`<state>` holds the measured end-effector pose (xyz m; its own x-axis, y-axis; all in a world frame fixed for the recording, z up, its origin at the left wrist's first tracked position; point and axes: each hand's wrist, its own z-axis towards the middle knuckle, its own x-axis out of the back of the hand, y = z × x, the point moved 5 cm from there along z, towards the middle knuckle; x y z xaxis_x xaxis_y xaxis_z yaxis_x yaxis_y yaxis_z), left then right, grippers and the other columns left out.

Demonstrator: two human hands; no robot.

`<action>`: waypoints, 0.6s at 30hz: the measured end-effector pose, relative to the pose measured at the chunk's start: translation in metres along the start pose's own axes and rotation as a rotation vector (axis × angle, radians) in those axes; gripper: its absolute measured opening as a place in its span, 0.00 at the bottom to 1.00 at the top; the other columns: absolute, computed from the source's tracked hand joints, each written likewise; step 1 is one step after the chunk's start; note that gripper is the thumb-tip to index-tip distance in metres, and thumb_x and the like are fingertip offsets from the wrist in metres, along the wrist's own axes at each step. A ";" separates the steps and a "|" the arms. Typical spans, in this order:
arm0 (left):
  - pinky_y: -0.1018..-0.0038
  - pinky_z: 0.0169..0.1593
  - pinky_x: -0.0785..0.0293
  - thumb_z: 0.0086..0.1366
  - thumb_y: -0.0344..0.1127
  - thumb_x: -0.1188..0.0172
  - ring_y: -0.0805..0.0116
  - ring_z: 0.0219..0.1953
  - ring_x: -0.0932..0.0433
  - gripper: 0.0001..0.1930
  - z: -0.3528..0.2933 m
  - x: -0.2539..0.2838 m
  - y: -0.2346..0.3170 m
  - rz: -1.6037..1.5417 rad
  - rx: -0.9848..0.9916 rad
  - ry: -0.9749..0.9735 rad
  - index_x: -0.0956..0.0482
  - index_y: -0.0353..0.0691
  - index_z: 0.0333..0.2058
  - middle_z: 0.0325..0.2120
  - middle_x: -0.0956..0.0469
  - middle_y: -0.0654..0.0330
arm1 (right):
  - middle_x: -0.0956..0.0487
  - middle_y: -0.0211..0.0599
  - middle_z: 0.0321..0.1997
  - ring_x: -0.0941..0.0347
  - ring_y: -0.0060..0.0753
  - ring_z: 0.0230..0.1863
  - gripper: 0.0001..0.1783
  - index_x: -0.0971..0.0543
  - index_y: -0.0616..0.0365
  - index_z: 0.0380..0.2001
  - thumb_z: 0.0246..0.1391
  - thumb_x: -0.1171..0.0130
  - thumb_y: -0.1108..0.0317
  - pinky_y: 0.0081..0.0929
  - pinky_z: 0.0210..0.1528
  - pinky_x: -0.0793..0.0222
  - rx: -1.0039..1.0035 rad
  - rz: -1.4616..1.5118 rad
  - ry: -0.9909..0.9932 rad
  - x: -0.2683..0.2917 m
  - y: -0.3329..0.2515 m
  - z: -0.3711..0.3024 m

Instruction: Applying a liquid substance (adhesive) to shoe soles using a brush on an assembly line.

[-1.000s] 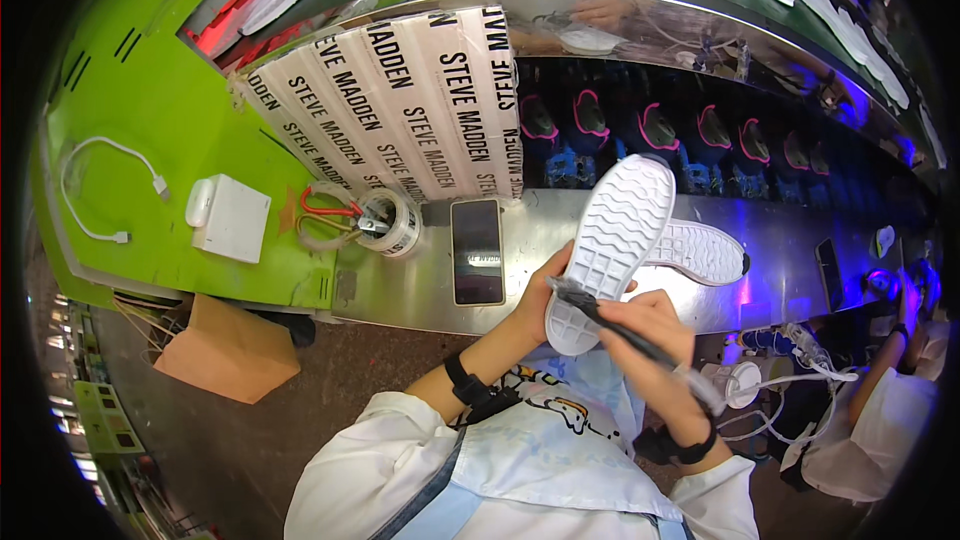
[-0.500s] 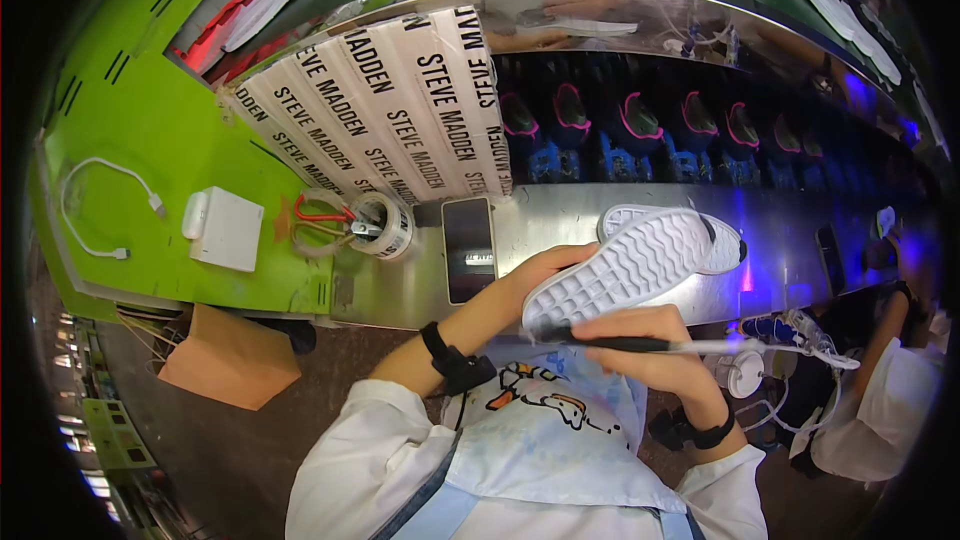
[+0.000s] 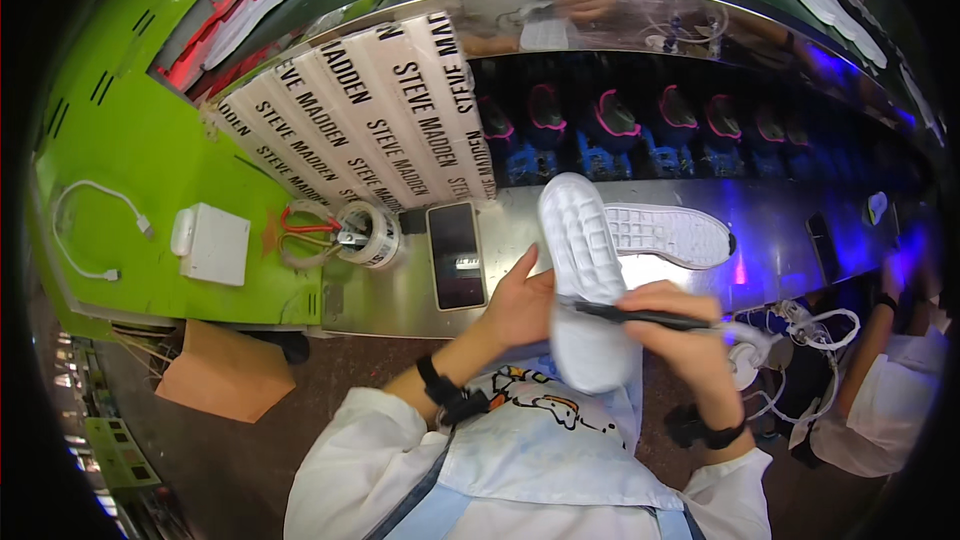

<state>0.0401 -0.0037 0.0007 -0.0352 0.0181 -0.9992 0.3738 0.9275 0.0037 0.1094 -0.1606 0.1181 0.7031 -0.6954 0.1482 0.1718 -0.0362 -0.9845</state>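
Observation:
My left hand [image 3: 518, 302] holds a white shoe sole [image 3: 582, 235], thumb apart and the other fingers partly hidden behind it. The sole stands tilted lengthwise in front of my apron, with a grid of hollows along its upper part. My right hand [image 3: 685, 332] is closed round a slim black-handled brush [image 3: 650, 317], whose tip lies against the sole's middle. A pale tube seems to run from the brush's rear end. Just beyond, a second white sole [image 3: 672, 234] lies flat on the metal bench [image 3: 530, 225], its hollowed side up.
On the bench are a phone [image 3: 457, 258] and a tape roll [image 3: 368, 237] holding scissors. A printed carton [image 3: 370, 110] stands behind them. Dark shoes [image 3: 618, 115] on blue supports line the back. A white box [image 3: 216, 245] sits left; a co-worker's arm [image 3: 868, 345] is at right.
The held sole has swung from slanting across the bench to nearly upright and closer to me, uncovering the second sole. My left hand shifted lower; the brush tip moved from its end to its middle.

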 end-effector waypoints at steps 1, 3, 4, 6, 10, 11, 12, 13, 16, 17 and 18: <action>0.53 0.66 0.48 0.68 0.59 0.68 0.48 0.65 0.43 0.36 0.003 -0.017 -0.007 0.117 -0.140 0.037 0.51 0.40 0.66 0.66 0.47 0.50 | 0.18 0.43 0.37 0.23 0.27 0.37 0.13 0.17 0.64 0.36 0.42 0.35 0.79 0.23 0.42 0.27 -0.095 -0.006 -0.055 -0.015 0.004 -0.001; 0.52 0.64 0.42 0.68 0.57 0.67 0.45 0.63 0.41 0.35 0.004 -0.018 -0.013 -0.016 -0.254 -0.060 0.52 0.40 0.67 0.65 0.47 0.49 | 0.18 0.39 0.34 0.24 0.20 0.34 0.15 0.18 0.63 0.39 0.45 0.34 0.76 0.21 0.40 0.28 -0.214 0.140 -0.040 -0.029 0.022 -0.001; 0.57 0.63 0.39 0.67 0.54 0.67 0.49 0.58 0.34 0.34 0.000 -0.017 -0.012 0.207 -0.251 0.047 0.48 0.37 0.65 0.63 0.41 0.49 | 0.18 0.38 0.33 0.24 0.22 0.32 0.14 0.18 0.63 0.40 0.46 0.36 0.76 0.21 0.37 0.29 -0.301 0.280 0.110 -0.026 0.017 0.007; 0.59 0.57 0.31 0.67 0.54 0.64 0.50 0.54 0.29 0.34 -0.008 0.001 -0.016 0.132 -0.172 0.075 0.46 0.37 0.65 0.62 0.40 0.49 | 0.18 0.38 0.31 0.23 0.30 0.30 0.13 0.19 0.61 0.39 0.46 0.38 0.76 0.24 0.35 0.29 0.253 -0.289 0.349 -0.025 -0.003 0.015; 0.60 0.61 0.36 0.67 0.52 0.63 0.51 0.54 0.31 0.32 0.011 -0.018 -0.005 -0.080 -0.275 -0.153 0.44 0.35 0.63 0.60 0.37 0.47 | 0.18 0.41 0.33 0.22 0.37 0.33 0.10 0.18 0.57 0.34 0.45 0.39 0.77 0.28 0.37 0.30 0.339 -0.168 -0.065 -0.071 0.001 0.000; 0.60 0.61 0.35 0.67 0.51 0.63 0.52 0.54 0.31 0.32 0.008 -0.021 -0.003 0.009 -0.348 0.010 0.44 0.35 0.63 0.60 0.38 0.48 | 0.18 0.40 0.33 0.22 0.37 0.33 0.09 0.18 0.57 0.33 0.45 0.39 0.76 0.29 0.38 0.31 0.173 -0.095 0.060 -0.061 0.006 0.004; 0.60 0.60 0.34 0.67 0.51 0.63 0.53 0.55 0.31 0.32 0.004 -0.020 -0.001 0.097 -0.417 0.174 0.44 0.35 0.63 0.60 0.38 0.49 | 0.18 0.40 0.34 0.22 0.37 0.33 0.09 0.18 0.57 0.33 0.45 0.39 0.76 0.29 0.39 0.31 0.005 -0.024 0.184 -0.048 0.012 0.009; 0.60 0.58 0.32 0.67 0.51 0.63 0.53 0.55 0.30 0.33 0.006 -0.025 0.001 0.074 -0.387 0.128 0.44 0.33 0.63 0.60 0.38 0.48 | 0.18 0.39 0.35 0.21 0.36 0.35 0.11 0.18 0.57 0.36 0.46 0.39 0.75 0.29 0.42 0.30 0.177 -0.389 0.057 -0.045 -0.001 0.014; 0.61 0.57 0.30 0.66 0.53 0.63 0.53 0.54 0.29 0.34 0.010 -0.022 0.004 0.126 -0.315 0.016 0.42 0.32 0.62 0.57 0.35 0.45 | 0.17 0.38 0.37 0.22 0.26 0.38 0.15 0.18 0.57 0.41 0.47 0.37 0.75 0.22 0.45 0.29 0.114 -0.003 -0.308 -0.075 -0.001 -0.010; 0.62 0.56 0.29 0.65 0.54 0.63 0.53 0.52 0.27 0.34 0.009 -0.021 0.009 0.179 -0.282 0.054 0.42 0.32 0.62 0.55 0.33 0.44 | 0.17 0.37 0.36 0.22 0.23 0.37 0.14 0.18 0.59 0.41 0.47 0.36 0.74 0.20 0.43 0.29 -0.104 0.175 -0.324 -0.070 0.011 -0.010; 0.62 0.55 0.28 0.65 0.54 0.62 0.53 0.50 0.25 0.35 0.010 -0.018 0.014 0.233 -0.247 0.092 0.41 0.31 0.61 0.53 0.31 0.44 | 0.18 0.37 0.35 0.22 0.22 0.35 0.12 0.18 0.62 0.39 0.49 0.37 0.73 0.19 0.40 0.27 -0.247 0.279 -0.220 -0.061 0.014 -0.001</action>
<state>0.0553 0.0048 0.0187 -0.0631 0.2629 -0.9628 0.1467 0.9566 0.2516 0.0685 -0.1192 0.0952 0.8344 -0.5340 -0.1363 -0.1972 -0.0583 -0.9786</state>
